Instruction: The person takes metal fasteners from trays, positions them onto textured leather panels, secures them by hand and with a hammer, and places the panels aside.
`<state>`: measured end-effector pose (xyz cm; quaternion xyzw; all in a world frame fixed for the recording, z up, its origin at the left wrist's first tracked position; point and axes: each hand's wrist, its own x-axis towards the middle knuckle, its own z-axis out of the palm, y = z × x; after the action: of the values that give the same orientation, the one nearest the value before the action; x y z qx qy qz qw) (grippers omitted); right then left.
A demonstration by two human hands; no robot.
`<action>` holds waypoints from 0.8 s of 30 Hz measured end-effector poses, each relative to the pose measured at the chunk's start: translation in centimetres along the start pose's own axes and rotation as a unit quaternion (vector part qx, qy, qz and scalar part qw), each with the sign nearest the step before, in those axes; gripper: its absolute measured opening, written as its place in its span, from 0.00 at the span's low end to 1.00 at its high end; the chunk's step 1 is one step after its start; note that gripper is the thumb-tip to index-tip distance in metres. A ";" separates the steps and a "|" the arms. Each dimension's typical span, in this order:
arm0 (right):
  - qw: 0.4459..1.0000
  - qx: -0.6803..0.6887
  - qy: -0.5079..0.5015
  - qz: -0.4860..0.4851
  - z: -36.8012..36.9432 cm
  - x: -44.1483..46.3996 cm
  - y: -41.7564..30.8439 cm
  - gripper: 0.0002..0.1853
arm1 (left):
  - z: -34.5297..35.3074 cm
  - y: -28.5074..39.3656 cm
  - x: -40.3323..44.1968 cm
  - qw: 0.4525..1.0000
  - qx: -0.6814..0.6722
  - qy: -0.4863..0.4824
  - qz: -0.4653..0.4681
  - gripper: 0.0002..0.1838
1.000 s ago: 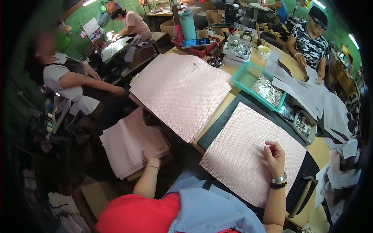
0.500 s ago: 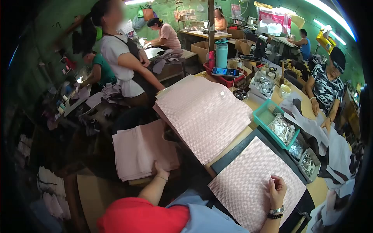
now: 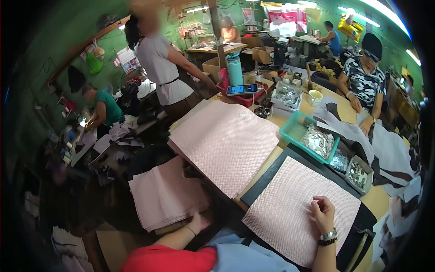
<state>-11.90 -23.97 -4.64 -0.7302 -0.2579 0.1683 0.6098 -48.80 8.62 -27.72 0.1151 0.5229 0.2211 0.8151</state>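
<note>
A pink sheet with a woven zigzag pattern (image 3: 290, 199) lies on a dark board (image 3: 267, 181) in front of me. Over its right part is my right hand (image 3: 323, 212), fingers curled and pressed together; whatever they hold, if anything, is too small to make out. My left hand (image 3: 199, 222) is at the lower right edge of a stack of plain pink sheets (image 3: 167, 192) at the left; its fingers are blurred. Behind, a larger pile of patterned pink sheets (image 3: 226, 140) lies on the table.
A green basket (image 3: 286, 136) of small pale pieces and a tray of metal parts (image 3: 358, 176) stand right of the board. A phone (image 3: 242, 89) and a turquoise bottle (image 3: 234, 68) stand farther back. One person stands at the left; another works at the right with grey pieces (image 3: 392, 149).
The view has shifted. The standing person at the left has straightened and moved away behind the large pile. My left hand has slid to the stack's lower right edge; my right hand stays over the patterned sheet.
</note>
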 end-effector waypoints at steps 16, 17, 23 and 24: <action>0.999 -0.029 -0.021 -0.013 -0.1 -0.1 -0.6 0.10 | 33.4 -1.3 -18.3 0.396 0.556 -0.548 0.483 0.07; 0.999 -0.025 -0.022 -0.012 -0.1 0.0 -0.3 0.10 | 35.8 -2.3 -18.4 0.389 0.570 -0.521 0.502 0.08; 0.997 0.028 -0.041 0.052 -0.4 -0.1 -0.7 0.09 | 44.6 -12.3 -13.4 0.598 0.510 -0.525 0.326 0.14; 0.998 0.027 -0.042 0.045 -0.6 -0.1 -0.5 0.09 | 44.8 -14.1 -11.8 0.644 0.472 -0.528 0.290 0.14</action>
<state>-11.78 -24.47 -4.00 -0.7164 -0.2453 0.2336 0.6099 -9.12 -7.46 -5.07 0.7269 -0.0224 0.0713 0.6827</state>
